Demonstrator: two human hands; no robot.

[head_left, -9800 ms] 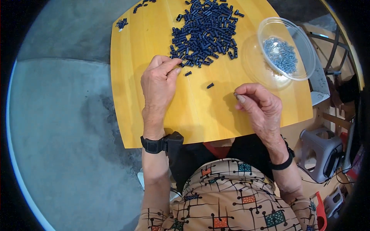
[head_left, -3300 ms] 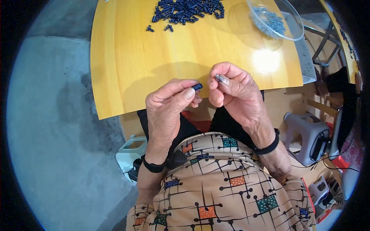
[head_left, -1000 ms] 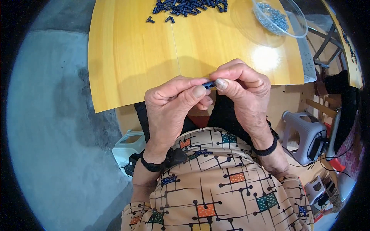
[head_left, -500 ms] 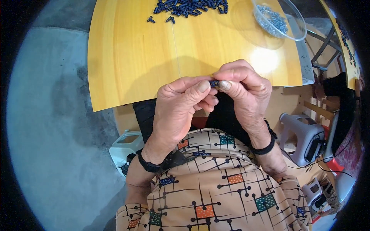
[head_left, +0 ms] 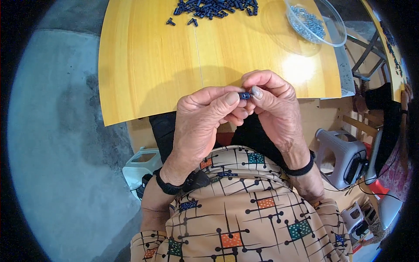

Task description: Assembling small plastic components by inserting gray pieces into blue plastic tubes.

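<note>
- Markings: any lettering on the small dark blue piece (head_left: 245, 95) too fine to make out.
- Piece sits between the two hands, seen against the near edge of the yellow table (head_left: 148, 65).
- Left hand (head_left: 198, 115): thumb and forefinger pinched on the piece, covering its left end.
- Right hand (head_left: 277, 107): thumb and fingers curled at the piece's other end; cannot tell whether they grip it or something small, tips overlap there.
- Long axis: roughly crosswise, left to right; exposed end points to the right thumb.
- Heap of dark parts (head_left: 214, 8) cut off by top edge; clear bowl (head_left: 336, 32) of silvery bits (head_left: 307, 22) cropped too, bits' shape unclear.
</note>
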